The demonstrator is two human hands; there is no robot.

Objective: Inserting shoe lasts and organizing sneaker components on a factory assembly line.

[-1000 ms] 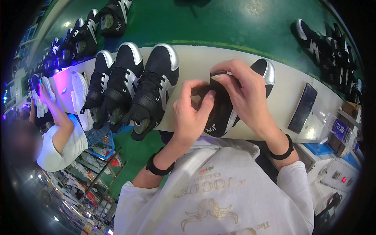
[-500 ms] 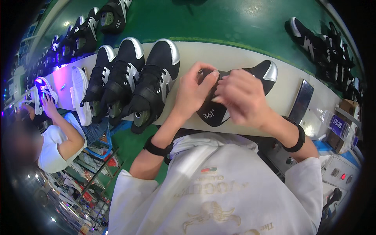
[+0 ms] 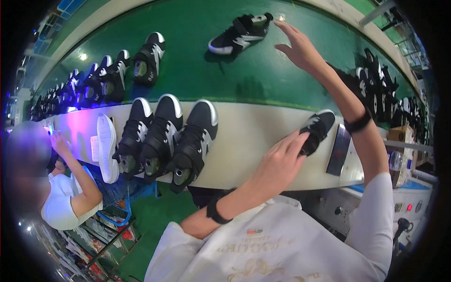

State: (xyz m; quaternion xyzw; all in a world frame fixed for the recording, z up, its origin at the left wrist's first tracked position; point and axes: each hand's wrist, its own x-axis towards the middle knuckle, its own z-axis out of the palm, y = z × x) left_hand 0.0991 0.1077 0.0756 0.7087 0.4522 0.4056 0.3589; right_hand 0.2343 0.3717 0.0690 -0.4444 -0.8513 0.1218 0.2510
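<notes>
A black shoe (image 3: 318,128) with a silver toe lies at the right part of the white bench, toe pointing away to the right. My left hand (image 3: 281,159) is closed over its heel end and hides that part. Stretched far out over the green conveyor belt, my right hand (image 3: 300,49) is open, thumb apart from the fingers, with nothing in it. Its fingertips are close to the heel of another black shoe (image 3: 242,35) lying on the belt, toe to the left; I cannot tell whether they touch.
Three black shoes (image 3: 193,136) stand in a row on the white bench (image 3: 235,160), left of my hand. Beside them is a white sole (image 3: 107,148). A dark phone (image 3: 338,149) lies at the right. More shoes (image 3: 149,58) line the belt. A co-worker (image 3: 70,188) sits at the left.
My right hand has let go of the shoe on the bench and reached far out over the belt. My left hand stays on that shoe. The view has shifted, showing more of the belt.
</notes>
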